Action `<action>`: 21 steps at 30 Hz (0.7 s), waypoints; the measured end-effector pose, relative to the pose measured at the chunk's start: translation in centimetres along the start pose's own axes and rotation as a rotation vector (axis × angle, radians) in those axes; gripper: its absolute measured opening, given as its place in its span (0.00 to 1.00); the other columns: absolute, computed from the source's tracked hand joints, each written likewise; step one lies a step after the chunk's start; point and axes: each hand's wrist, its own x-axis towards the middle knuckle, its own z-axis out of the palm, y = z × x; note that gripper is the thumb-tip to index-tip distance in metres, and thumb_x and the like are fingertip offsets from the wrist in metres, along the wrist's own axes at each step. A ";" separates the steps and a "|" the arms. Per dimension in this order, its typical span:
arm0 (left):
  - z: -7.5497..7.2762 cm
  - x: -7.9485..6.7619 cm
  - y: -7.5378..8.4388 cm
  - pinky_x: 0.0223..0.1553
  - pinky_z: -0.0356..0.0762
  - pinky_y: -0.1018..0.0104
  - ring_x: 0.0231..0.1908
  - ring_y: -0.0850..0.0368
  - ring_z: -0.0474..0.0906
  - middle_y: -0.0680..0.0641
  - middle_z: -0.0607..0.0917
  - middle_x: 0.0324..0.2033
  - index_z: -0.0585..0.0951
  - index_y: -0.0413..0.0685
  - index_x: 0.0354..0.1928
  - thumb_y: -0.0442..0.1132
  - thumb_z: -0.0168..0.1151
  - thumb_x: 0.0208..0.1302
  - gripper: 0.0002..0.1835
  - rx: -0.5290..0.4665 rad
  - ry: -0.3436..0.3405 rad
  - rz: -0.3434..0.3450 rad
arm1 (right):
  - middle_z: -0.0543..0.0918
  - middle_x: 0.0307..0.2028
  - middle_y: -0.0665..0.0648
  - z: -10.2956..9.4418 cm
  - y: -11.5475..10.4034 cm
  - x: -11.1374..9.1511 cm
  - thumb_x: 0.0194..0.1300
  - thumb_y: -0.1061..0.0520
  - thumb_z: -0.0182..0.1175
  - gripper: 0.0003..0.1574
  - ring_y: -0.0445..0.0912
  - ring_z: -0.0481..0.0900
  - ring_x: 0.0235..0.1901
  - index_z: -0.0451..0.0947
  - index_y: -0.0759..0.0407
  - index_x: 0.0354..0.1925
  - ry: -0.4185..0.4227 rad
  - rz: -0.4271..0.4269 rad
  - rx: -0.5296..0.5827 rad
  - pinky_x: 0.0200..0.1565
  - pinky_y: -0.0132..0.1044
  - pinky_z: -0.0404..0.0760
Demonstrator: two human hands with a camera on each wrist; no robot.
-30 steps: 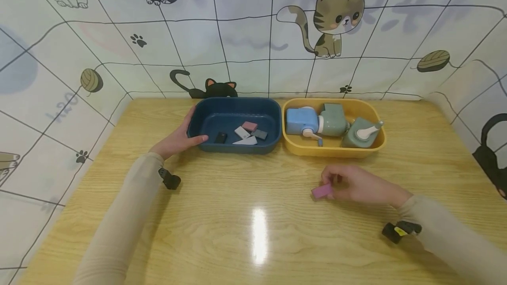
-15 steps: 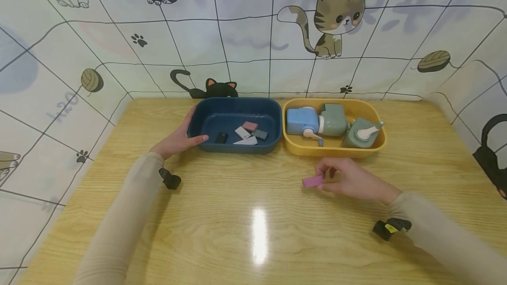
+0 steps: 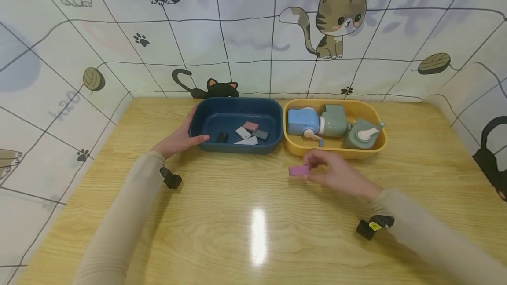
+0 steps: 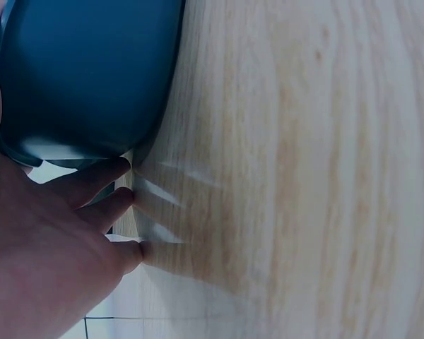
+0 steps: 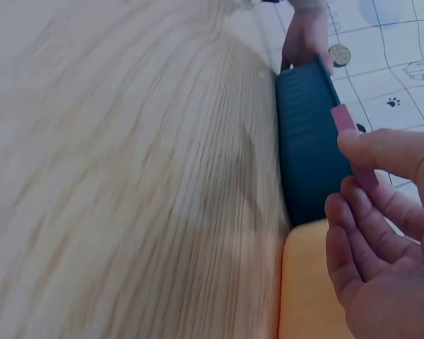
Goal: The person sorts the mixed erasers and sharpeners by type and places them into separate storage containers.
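Observation:
My left hand holds the left end of a dark blue bin, its thumb along the near rim and the other fingers round the end. In the left wrist view, several fingertips rest at the table beside the bin. Inside lie a pink block, a white block, a grey block, a black block and a white wedge-shaped piece. Between thumb and fingers, my right hand pinches a small purple-pink rectangular block, in front of the gap between the bins.
Touching the blue bin's right end is a yellow bin. It holds a light blue bottle with a pale nozzle, a grey-green bottle and a grey-green pump bottle. A cat-patterned backdrop stands behind the wooden table.
The right hand has moved left and toward the bins, carrying the purple-pink block. The left hand and both bins have stayed in place.

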 end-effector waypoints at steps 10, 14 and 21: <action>0.1 0.1 0.1 0.66 0.39 0.36 0.73 0.42 0.31 0.48 0.30 0.75 0.27 0.69 0.74 0.56 0.63 0.62 0.57 -0.004 -0.002 0.001 | 0.80 0.37 0.51 1.4 -1.2 1.5 0.56 0.65 0.70 0.14 0.48 0.78 0.40 0.77 0.58 0.40 -0.009 -0.016 0.086 0.49 0.51 0.76; 0.0 0.1 -0.1 0.66 0.39 0.36 0.73 0.42 0.31 0.48 0.31 0.75 0.27 0.69 0.74 0.56 0.63 0.62 0.57 -0.008 -0.003 0.008 | 0.80 0.37 0.52 1.8 -1.6 2.0 0.56 0.64 0.70 0.14 0.48 0.78 0.41 0.77 0.59 0.41 -0.024 -0.009 0.122 0.50 0.51 0.76; 0.0 0.1 -0.2 0.67 0.38 0.37 0.73 0.43 0.31 0.47 0.31 0.75 0.28 0.69 0.74 0.55 0.63 0.63 0.57 -0.021 0.000 0.008 | 0.80 0.39 0.54 2.5 -2.2 2.8 0.57 0.62 0.70 0.16 0.50 0.77 0.42 0.76 0.61 0.43 -0.044 -0.001 0.190 0.51 0.51 0.75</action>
